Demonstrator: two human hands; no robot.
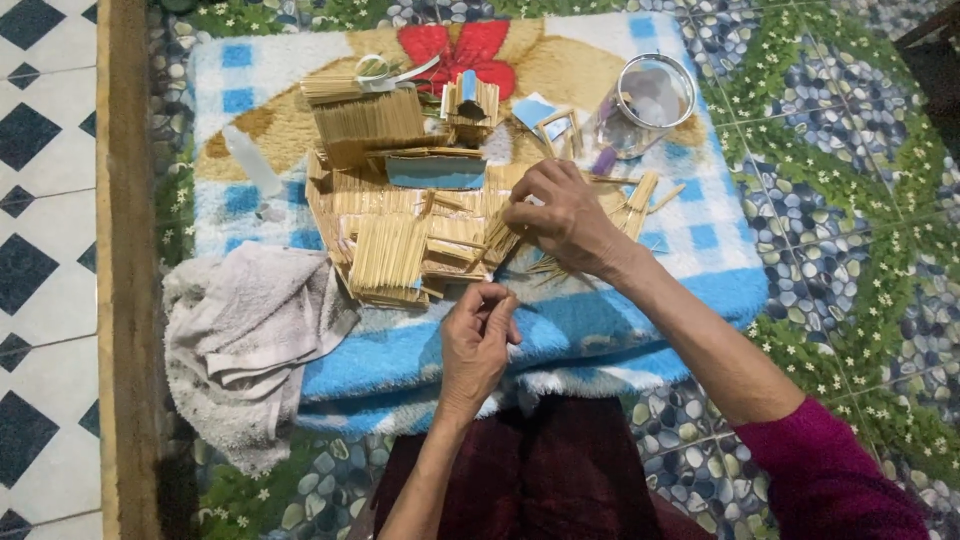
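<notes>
Sticks: thin pale wooden sticks, loose bundle, lying on the stick panels at mid-mat, under the right hand.
Right hand: right hand palm down over the bundle; fingers curled and pinched onto the stick ends at its left side.
Left hand: left hand near the front edge of the mat, well below the panels; fingertips pressed together, thumb to forefinger. Whether a stick sits in the pinch, cannot tell.
Panels: flat panels of glued sticks, several overlapping, left of the right hand; one ribbed panel farther back.
Model: small stick house behind the panels, upright; blue-faced cardboard piece just in front of it.
Scissors: scissors at the back, resting on a stick bundle.
Jar: clear jar on its side, back right, mouth toward the camera.
Bottle: small clear bottle lying left of the panels.
Mat: blue-and-white checked plush mat under everything.
Towel: grey towel crumpled at the mat's front-left corner.
Floor: pebble-pattern floor around the mat.
</notes>
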